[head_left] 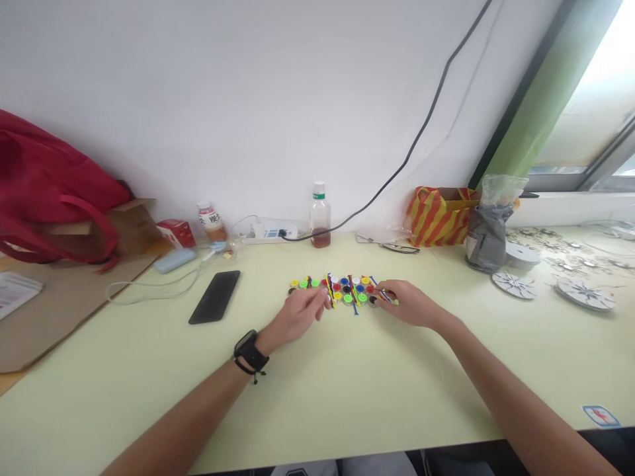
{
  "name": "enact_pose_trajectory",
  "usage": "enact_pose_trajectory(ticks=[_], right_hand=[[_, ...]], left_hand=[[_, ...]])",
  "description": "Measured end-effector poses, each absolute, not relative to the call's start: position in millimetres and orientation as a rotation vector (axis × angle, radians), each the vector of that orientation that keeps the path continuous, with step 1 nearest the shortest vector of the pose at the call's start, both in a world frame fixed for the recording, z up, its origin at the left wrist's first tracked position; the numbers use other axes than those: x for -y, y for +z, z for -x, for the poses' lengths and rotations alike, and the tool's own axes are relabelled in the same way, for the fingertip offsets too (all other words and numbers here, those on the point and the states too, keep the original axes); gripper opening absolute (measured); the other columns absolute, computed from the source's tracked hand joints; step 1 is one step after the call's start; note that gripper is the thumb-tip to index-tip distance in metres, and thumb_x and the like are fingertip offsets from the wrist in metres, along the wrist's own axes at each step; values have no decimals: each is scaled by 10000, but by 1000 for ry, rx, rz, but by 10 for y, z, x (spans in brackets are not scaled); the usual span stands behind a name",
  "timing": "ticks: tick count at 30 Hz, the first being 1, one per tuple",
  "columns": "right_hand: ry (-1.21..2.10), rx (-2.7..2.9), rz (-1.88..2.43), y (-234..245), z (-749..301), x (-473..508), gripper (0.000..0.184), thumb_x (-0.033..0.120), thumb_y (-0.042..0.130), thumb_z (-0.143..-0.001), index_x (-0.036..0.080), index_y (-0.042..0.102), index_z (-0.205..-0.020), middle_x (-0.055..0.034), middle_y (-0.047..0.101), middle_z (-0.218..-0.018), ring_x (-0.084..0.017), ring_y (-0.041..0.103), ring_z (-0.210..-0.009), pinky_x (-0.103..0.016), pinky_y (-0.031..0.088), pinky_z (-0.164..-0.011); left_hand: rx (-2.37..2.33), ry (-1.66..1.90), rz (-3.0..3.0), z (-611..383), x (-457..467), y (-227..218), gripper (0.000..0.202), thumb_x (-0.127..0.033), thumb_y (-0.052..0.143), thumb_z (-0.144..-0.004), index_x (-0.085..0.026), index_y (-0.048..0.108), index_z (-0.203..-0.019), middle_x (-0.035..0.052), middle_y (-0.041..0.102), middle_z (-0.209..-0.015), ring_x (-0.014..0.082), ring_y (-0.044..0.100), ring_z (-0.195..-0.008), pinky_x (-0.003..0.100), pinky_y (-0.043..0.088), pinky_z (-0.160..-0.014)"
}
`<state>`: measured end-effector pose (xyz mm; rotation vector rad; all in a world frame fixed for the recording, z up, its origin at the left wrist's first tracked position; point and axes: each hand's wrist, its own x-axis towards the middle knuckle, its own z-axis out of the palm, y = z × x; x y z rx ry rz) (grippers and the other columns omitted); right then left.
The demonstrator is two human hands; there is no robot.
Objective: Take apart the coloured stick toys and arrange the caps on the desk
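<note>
"Both hands are down at the pieces, aren't they? What is each one doing?"

"Yes. The bare left hand (297, 309), with a black square-faced watch (251, 350) on its wrist, has its thumb and fingers drawn together. The bare right hand (411, 303) curls its fingers over the far right end. Whether either one grips a piece I can't make out; the fingers hide it."

"And the pieces themselves?"

"A cluster of small round plastic discs (348, 299), red, yellow, green, blue, black and white, on the pale yellow-green table (317, 403). Thin blue and yellow plastic sticks (356, 309) lie over them."

"Which way does it all run?"

"The cluster's long axis goes left to right, while most of the sticks point roughly away from the person, across it."

"Which hand is nearer the middle?"

"The left, just short of it, at the near edge; the left end of the cluster reaches out beyond its fingertips. The right is at the opposite end, so the middle stretch lies exposed between the two."
</note>
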<state>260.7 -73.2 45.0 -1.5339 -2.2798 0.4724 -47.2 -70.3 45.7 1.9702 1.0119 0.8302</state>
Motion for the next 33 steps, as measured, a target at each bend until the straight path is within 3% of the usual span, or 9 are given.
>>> enact_pose_trajectory(ticks=[6, 16, 18, 21, 30, 33], right_hand=[[365, 2321, 1558, 347, -2586, 736, 262, 304, 521, -970, 232, 726, -1117, -69, 728, -958, -224, 654, -845, -314, 436, -732], [387, 2289, 1420, 693, -2283, 910, 147, 258, 510, -1007, 229, 652, -1028, -45, 717, -967, -193, 639, -820, -301, 436, -714], [388, 2338, 1297, 670, -2083, 1013, 144, 237, 503, -1019, 225, 640, -1059, -54, 715, -1005, -195, 637, -860, -306, 441, -752], [403, 2483, 1245, 518, -1828, 1116, 143, 162, 517, -994, 197, 646, -943, -71, 706, -948, -203, 635, -845, -305, 425, -737], [588, 2359, 1222, 295, -1832, 1116, 77, 199, 562, -973, 214, 628, -936, -37, 686, -923, -190, 606, -816, -293, 403, -697], [603, 2327, 1133, 328, -1842, 1159, 61, 186, 568, -956, 217, 600, -997, -44, 669, -990, -191, 591, -856, -299, 411, -716]], left_hand=[[-954, 717, -1945, 463, 926, 305, 471, -493, 400, -1067, -177, 660, -835, -6, 586, -653, 127, 522, -614, 249, 404, -607], [-1037, 1015, -1744, 551, 795, 199, 367, -490, 556, -993, -168, 634, -834, -34, 489, -617, 110, 412, -570, 237, 319, -547], [-1066, 1101, -1737, 553, 797, 224, 351, -474, 588, -974, -169, 619, -804, -39, 466, -620, 107, 397, -574, 237, 305, -544], [-1089, 1160, -1745, 553, 799, 244, 350, -463, 596, -971, -170, 604, -778, -38, 460, -628, 105, 396, -577, 240, 303, -544], [-979, 945, -2038, 507, 930, 255, 228, -405, 679, -940, -195, 679, -1029, -8, 611, -767, 126, 512, -673, 245, 400, -609], [-950, 899, -2141, 477, 988, 281, 174, -372, 658, -960, -212, 704, -1012, 1, 656, -808, 128, 529, -692, 250, 417, -632]])
